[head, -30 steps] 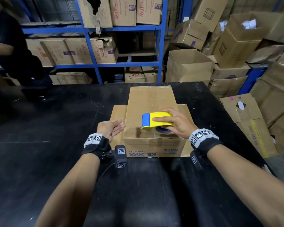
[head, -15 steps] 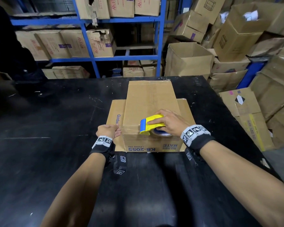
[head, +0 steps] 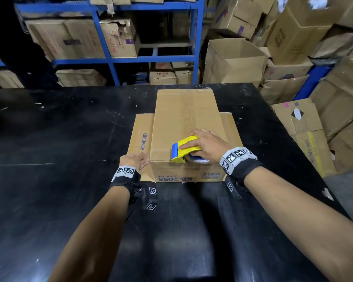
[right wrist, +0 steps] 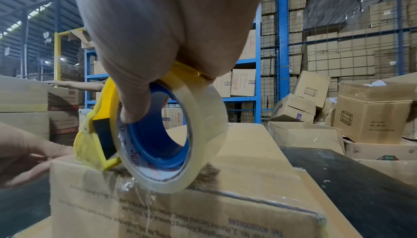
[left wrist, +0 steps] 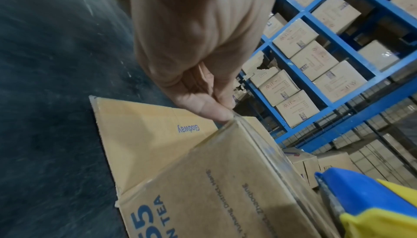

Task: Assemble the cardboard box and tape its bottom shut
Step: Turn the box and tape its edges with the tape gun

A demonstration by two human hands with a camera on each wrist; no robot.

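Right now the cardboard box (head: 186, 127) sits upside down on the black table (head: 49, 180), its bottom panel facing up and its lower flaps splayed flat on the tabletop, which looks meant to keep it steady for taping. The right hand (head: 207, 146) is curled round a yellow and blue tape dispenser (head: 184, 148), a finger hooked through the blue core of the clear tape roll (right wrist: 180, 134), pressing it down at the near edge of the panel; a shiny strip of tape already runs along the centre seam. The left hand (head: 134, 160) braces the box's near left corner, thumb and fingertips pinching that edge, probably to stop it sliding. Plain corrugated board, matte brown, printed in blue; the table looks scuffed.
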